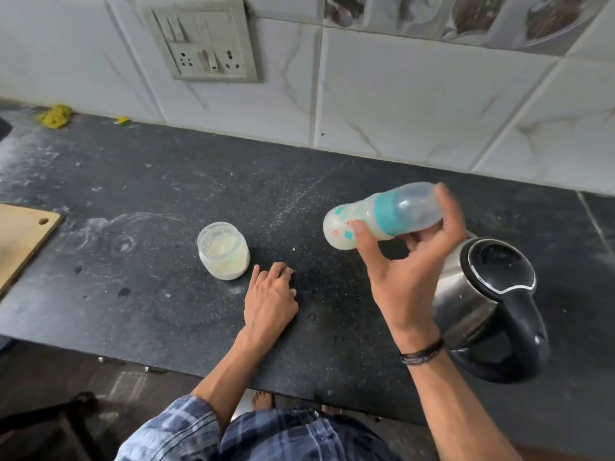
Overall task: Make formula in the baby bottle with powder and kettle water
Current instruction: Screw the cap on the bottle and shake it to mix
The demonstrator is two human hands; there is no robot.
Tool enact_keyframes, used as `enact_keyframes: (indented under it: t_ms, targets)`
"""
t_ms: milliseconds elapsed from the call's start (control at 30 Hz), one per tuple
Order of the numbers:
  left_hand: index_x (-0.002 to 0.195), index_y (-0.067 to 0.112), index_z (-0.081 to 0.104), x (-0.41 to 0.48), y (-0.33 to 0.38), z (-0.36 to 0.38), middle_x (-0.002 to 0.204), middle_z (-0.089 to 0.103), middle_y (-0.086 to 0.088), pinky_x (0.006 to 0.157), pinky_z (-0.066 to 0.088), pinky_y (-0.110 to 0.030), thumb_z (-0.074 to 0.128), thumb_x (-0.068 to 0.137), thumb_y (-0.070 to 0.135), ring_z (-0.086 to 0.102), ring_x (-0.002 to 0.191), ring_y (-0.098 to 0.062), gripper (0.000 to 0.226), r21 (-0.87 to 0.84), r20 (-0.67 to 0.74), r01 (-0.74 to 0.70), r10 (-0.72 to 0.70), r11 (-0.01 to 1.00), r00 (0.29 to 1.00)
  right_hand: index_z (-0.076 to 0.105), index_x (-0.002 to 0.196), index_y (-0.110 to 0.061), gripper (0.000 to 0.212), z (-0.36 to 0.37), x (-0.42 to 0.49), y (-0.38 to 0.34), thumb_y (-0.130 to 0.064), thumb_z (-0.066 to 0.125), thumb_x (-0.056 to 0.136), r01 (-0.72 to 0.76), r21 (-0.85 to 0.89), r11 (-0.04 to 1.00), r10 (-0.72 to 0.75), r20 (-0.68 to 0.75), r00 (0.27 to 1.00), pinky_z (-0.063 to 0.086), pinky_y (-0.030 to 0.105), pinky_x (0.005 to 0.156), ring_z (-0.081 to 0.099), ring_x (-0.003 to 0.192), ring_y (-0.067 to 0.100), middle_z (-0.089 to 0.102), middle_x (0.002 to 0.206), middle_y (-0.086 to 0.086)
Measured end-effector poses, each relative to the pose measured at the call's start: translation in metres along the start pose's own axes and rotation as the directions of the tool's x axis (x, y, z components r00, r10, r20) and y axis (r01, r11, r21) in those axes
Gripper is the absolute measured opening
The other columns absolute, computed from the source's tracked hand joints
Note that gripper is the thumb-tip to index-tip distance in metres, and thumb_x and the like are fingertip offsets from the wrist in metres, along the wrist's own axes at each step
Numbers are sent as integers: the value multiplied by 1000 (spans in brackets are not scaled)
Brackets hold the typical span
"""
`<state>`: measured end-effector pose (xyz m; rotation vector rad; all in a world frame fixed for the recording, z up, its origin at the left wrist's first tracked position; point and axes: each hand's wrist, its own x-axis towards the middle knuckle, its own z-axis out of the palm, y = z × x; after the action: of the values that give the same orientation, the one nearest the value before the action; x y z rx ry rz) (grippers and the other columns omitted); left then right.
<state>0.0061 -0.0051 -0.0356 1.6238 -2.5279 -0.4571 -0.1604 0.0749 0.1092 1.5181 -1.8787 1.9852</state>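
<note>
Wooden cutting board (23, 239) at the far left edge of the dark stone counter (133, 181). Next, open jar of pale formula powder (223, 250), upright. Just right of it, left hand (269, 302) resting palm-down on the counter, fingers loosely curled, gripping nothing. Further right, right hand (411, 277) raised, thumb and fingers closed around the baby bottle (382, 216) (lying nearly sideways, teal collar, milky inside). Steel electric kettle (482, 304) at far right, lid down.

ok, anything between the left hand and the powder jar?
Nothing visible. The left hand rests on the counter just right of the open powder jar, with bare countertop between. The right hand holds the baby bottle aloft.
</note>
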Motion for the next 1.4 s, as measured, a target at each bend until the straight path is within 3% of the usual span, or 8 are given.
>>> enact_keyframes:
  t_ms: [133, 300, 633, 767, 933, 1067, 1267, 1400]
  targets:
    - [140, 18, 57, -1, -3, -1, 140, 53, 5, 125, 10, -42, 62, 94, 26, 56, 121, -24, 47, -5, -4, 14, -14, 1000, 1000, 35, 143, -40, 82, 7, -9, 20, -28, 87, 81, -117, -143, 983, 148, 233, 961, 57, 51, 95, 62, 122, 21, 54, 143, -10]
    - [141, 19, 56, -1, 0, -1, 140, 52, 5, 126, 9, -42, 60, 95, 25, 55, 121, -23, 47, -21, 1, 9, -9, 1000, 1000, 30, 145, -20, 84, -6, -10, 5, -15, 85, 82, 56, 43, 997, -55, -43, 998, 57, 45, 96, 55, 126, 22, 37, 144, 0]
    - [143, 19, 53, -1, 0, -3, 142, 50, 6, 126, 8, -41, 58, 96, 26, 53, 125, -22, 48, -9, 12, -3, 4, 1000, 1000, 29, 143, -11, 81, -6, -10, 7, -15, 82, 81, 145, 12, 989, -144, -83, 986, 56, 42, 98, 48, 129, 6, 33, 148, -20]
    - [142, 20, 54, 0, -3, -2, 142, 51, 5, 125, 10, -42, 60, 95, 28, 55, 124, -23, 49, 7, 8, -8, 8, 1000, 1000, 37, 146, -28, 82, 4, -18, 20, -21, 87, 82, -64, -47, 997, 70, 132, 989, 56, 52, 94, 57, 126, 22, 50, 145, 0]
    - [144, 19, 53, -2, -1, -3, 144, 49, 5, 125, 8, -41, 59, 96, 27, 53, 124, -21, 50, -15, 10, -14, 14, 1000, 1000, 22, 144, -15, 86, -5, -7, -5, -15, 81, 81, 77, 121, 990, -68, -75, 995, 57, 48, 96, 52, 126, 29, 34, 143, 11]
    - [143, 20, 54, 0, -1, -3, 142, 50, 5, 126, 8, -41, 59, 96, 28, 54, 124, -22, 48, -6, 9, -6, 6, 1000, 1000, 36, 146, -30, 83, 5, -8, 13, -28, 87, 81, -75, -59, 995, 85, 181, 980, 58, 50, 91, 61, 122, 24, 53, 143, 6]
    - [142, 19, 55, -2, -1, -1, 142, 51, 5, 125, 8, -40, 60, 95, 26, 55, 121, -21, 48, -9, -19, -9, 8, 1000, 1000, 26, 144, -10, 87, -2, -1, -1, -13, 85, 81, 71, 75, 995, -65, -75, 995, 57, 53, 94, 50, 127, 16, 34, 141, 7]
    - [142, 19, 55, -2, -3, -2, 142, 51, 5, 125, 9, -41, 60, 95, 28, 55, 121, -21, 48, -1, -14, -18, 18, 1000, 1000, 37, 143, -23, 83, 6, -7, 16, -20, 90, 79, -58, -75, 995, 71, 172, 983, 58, 51, 89, 61, 120, 20, 52, 140, -5]
